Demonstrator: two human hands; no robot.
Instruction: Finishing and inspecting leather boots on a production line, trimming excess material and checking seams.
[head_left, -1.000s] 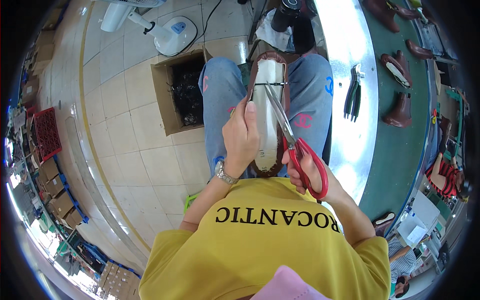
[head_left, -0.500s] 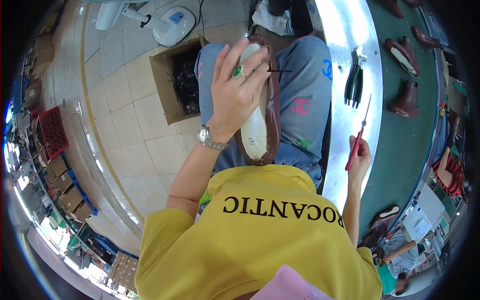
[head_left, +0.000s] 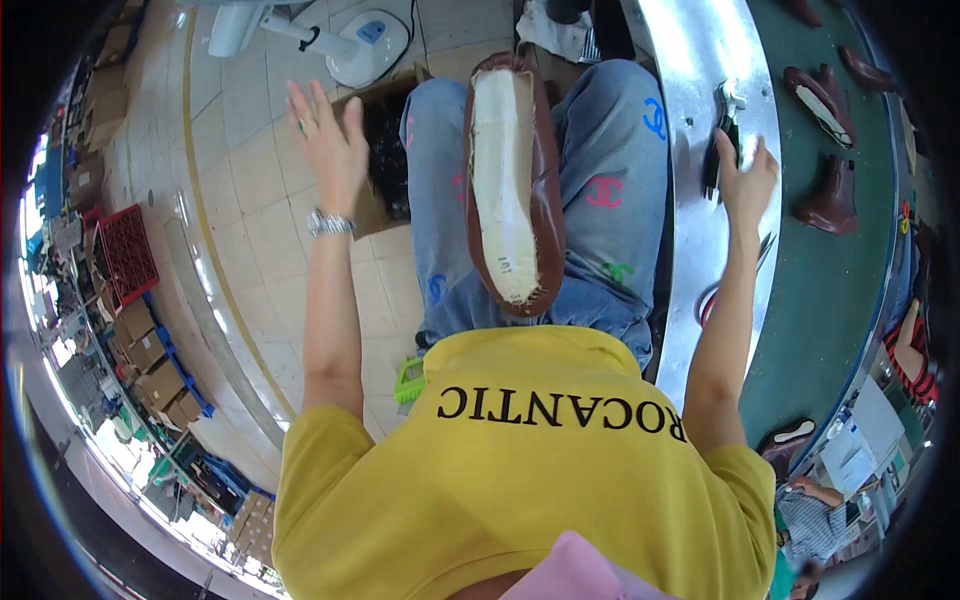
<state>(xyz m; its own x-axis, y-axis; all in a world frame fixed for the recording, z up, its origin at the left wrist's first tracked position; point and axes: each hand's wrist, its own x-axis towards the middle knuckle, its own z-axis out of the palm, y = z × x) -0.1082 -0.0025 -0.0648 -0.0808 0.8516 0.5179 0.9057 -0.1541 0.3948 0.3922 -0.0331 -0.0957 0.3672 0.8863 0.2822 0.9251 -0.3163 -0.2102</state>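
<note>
A brown leather shoe [head_left: 545,200] lies sole up across my thighs, its toe end away from me. The pale sole [head_left: 503,170] is bare, with rough leather edges folded around it. My left hand [head_left: 333,145] is raised to the left of the shoe, fingers spread, holding nothing. Over on the metal bench, my right hand [head_left: 748,180] has its fingers around the handles of the pliers [head_left: 732,98], whose metal head points away. A red-handled pointed tool [head_left: 707,305] lies on the bench, partly hidden by my right forearm.
An open cardboard box [head_left: 380,215] with black contents stands left of my knees. The metal bench [head_left: 690,240] runs along my right, beside a green surface [head_left: 800,330] carrying several brown shoes and a boot [head_left: 828,195]. A white stand base [head_left: 368,48] is beyond.
My left hand has let go of the shoe and swung out left, opening. My right hand has put down the red-handled tool and moved forward to the pliers.
</note>
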